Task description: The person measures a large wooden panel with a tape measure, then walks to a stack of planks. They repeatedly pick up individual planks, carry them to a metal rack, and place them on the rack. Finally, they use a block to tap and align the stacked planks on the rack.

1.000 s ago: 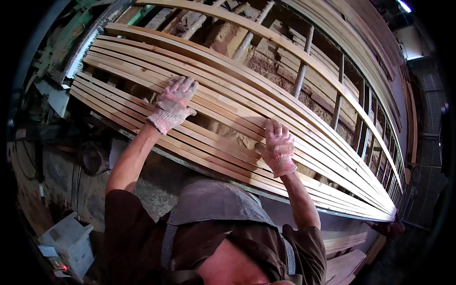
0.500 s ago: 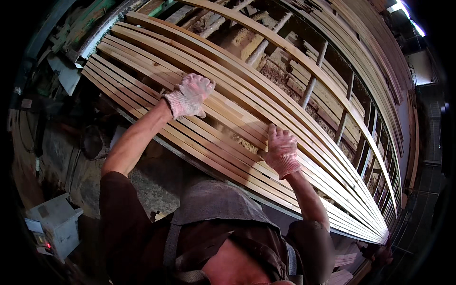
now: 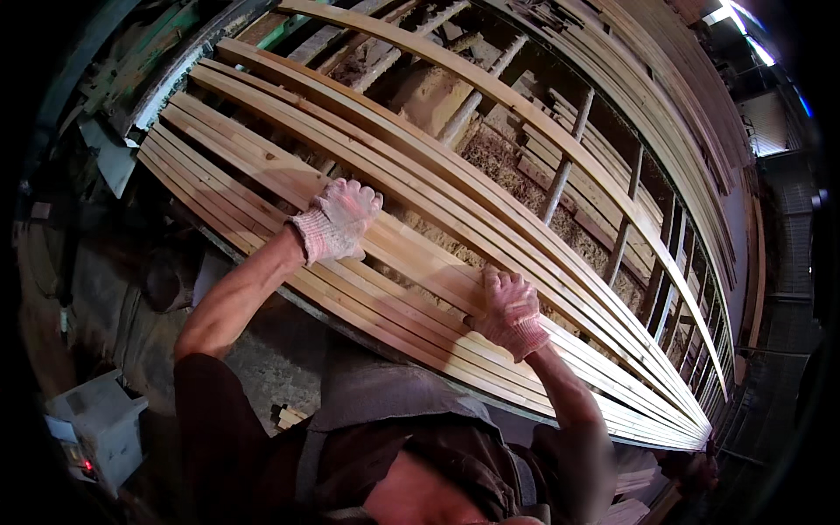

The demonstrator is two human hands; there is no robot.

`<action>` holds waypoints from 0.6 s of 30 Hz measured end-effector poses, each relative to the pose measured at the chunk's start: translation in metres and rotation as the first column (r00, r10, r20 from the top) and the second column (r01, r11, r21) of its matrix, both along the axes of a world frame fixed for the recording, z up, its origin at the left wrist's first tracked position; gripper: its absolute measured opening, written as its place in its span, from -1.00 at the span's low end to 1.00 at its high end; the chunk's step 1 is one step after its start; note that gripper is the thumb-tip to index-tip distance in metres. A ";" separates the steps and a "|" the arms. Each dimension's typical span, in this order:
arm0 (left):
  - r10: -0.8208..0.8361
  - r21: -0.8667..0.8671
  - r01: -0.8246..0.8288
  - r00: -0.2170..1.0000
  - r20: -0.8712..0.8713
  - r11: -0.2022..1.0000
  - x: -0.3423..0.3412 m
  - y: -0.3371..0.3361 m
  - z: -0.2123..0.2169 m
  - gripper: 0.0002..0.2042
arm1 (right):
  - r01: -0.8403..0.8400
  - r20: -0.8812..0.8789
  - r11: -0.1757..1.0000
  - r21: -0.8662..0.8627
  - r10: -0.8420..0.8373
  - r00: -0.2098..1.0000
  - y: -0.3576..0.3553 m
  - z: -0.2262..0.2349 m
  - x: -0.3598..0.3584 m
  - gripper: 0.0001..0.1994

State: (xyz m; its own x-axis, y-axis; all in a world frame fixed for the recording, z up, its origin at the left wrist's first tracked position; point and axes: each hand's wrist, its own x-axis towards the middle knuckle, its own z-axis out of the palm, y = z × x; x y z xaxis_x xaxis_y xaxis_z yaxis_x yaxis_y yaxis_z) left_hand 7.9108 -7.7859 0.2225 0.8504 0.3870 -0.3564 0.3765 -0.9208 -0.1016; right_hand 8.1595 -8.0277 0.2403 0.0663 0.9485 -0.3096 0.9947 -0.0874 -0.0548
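Long, pale wooden strips lie side by side in groups, running from far left to near right. My left hand [image 3: 337, 220], in a white-and-pink knit work glove, is closed with its fingers curled over the far edge of a middle group of strips [image 3: 411, 260]. Farther right along the same group, my right hand [image 3: 509, 313] grips it in a matching glove. Nearer to me, another group of strips [image 3: 367, 302] lies against the held ones. Beyond a narrow gap, more strips [image 3: 420, 188] lie close together. Parts of my fingertips are hidden behind the wood.
A single curved-looking strip [image 3: 490, 83] crosses several metal bars [image 3: 560, 186] farther away, with sawdust and offcuts below. Long boards [image 3: 656, 114] are stacked at the far right. A green metal machine frame [image 3: 157, 66] stands at the left end. A grey box [image 3: 101, 424] sits at lower left.
The middle strips have shifted toward me with both hands on them. The gap on their near side has closed, and one has opened on their far side.
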 end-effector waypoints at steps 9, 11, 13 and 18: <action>-0.131 0.069 0.122 0.978 0.163 0.990 -0.007 0.010 -0.011 -0.20 | 0.109 0.026 0.966 0.235 -0.118 0.993 0.049 0.025 0.023 -0.20; -0.110 0.032 0.106 0.982 0.152 0.994 -0.006 0.010 -0.004 -0.19 | 0.078 0.082 0.970 0.229 -0.099 0.992 0.072 0.007 0.029 -0.18; -0.075 -0.013 0.077 0.991 0.113 0.997 -0.001 0.010 0.001 -0.16 | 0.093 0.105 0.986 0.135 -0.108 0.989 0.084 -0.003 0.027 -0.17; -0.097 0.100 0.082 0.983 0.158 0.992 -0.006 0.004 -0.010 -0.15 | 0.108 0.122 0.985 0.135 -0.125 0.985 0.086 -0.020 0.032 -0.22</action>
